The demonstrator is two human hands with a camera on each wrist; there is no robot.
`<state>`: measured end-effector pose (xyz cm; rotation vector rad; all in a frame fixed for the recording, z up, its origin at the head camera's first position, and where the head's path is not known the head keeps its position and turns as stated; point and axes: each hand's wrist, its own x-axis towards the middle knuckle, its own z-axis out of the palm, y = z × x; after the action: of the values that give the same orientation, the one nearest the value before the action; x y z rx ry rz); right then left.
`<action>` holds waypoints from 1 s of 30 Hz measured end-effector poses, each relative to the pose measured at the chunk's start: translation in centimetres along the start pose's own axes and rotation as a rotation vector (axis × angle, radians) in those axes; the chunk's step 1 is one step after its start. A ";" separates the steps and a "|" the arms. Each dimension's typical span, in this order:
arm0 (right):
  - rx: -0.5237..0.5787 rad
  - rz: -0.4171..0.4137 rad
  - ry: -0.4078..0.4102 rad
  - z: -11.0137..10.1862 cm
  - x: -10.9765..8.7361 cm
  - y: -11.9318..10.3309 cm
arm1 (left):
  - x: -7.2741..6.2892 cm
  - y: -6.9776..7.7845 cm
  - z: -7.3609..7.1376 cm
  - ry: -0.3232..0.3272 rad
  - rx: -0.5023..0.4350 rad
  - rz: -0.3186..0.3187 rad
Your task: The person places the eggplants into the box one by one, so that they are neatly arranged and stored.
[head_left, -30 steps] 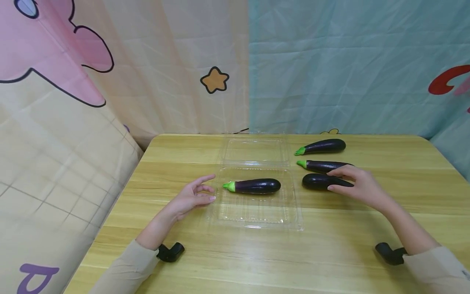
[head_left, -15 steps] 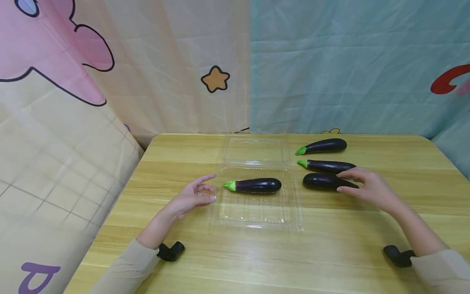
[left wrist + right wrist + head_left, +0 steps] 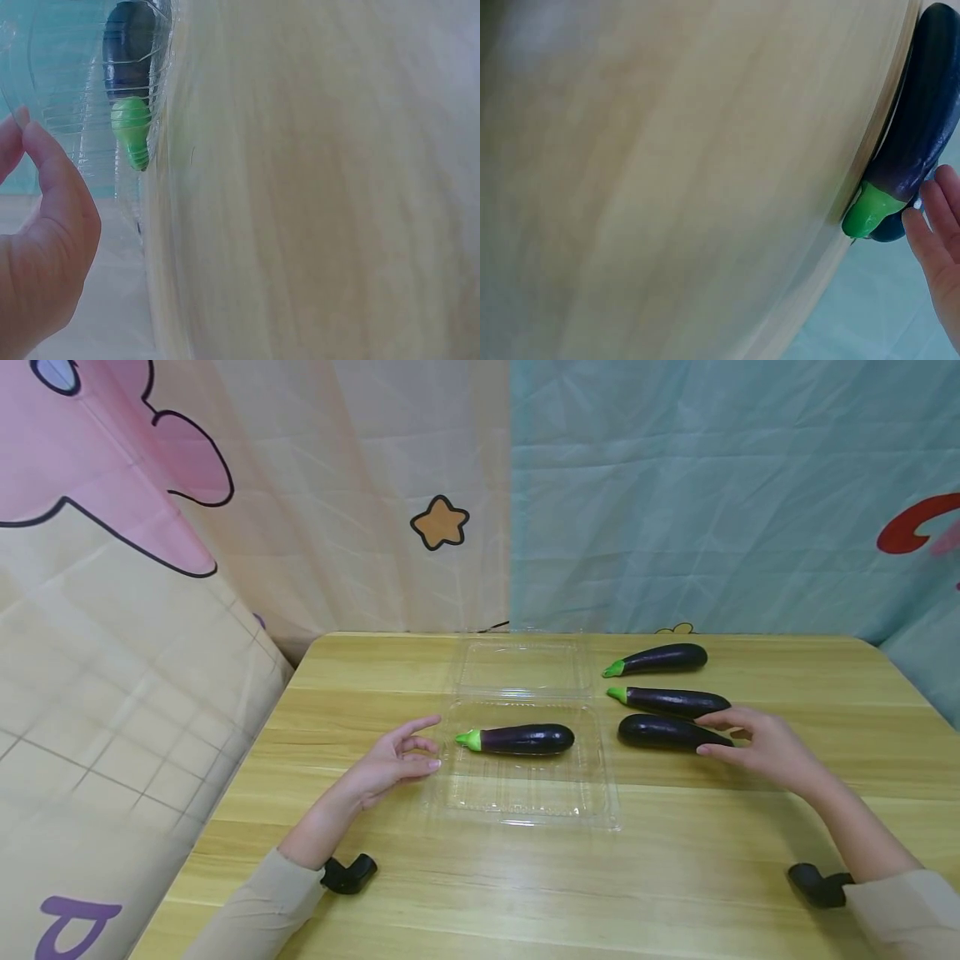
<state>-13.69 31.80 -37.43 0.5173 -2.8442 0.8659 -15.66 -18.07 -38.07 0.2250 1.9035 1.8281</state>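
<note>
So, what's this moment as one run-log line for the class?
left hand by clear container | lid open | one eggplant inside | right hand at nearest loose eggplant, contact unclear | middle eggplant, far eggplant behind

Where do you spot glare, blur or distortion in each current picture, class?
Head view: fairly crisp, with pale glare on the near tabletop and small highlights on the clear container and the eggplant inside it; left wrist view: tabletop hazy and soft; right wrist view: tabletop blurred, its edge looking bowed, upper-left corner dim.
</note>
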 end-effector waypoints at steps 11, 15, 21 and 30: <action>0.005 -0.016 -0.017 0.1 0.2 0.5 | 0.0 -0.2 -0.1 -0.008 0.000 0.006; 0.018 -0.001 -0.034 0.1 0.2 0.6 | 0.0 -0.1 -0.1 -0.009 -0.002 0.008; 0.004 0.019 -0.066 0.0 0.3 0.7 | 0.0 -0.1 -0.1 -0.012 -0.003 0.009; -0.037 -0.001 -0.065 0.3 0.7 1.1 | -0.1 0.0 0.0 -0.011 -0.005 0.011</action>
<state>-14.73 32.35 -38.09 0.5529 -2.9120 0.8090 -15.60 -18.08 -38.06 0.2439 1.8932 1.8354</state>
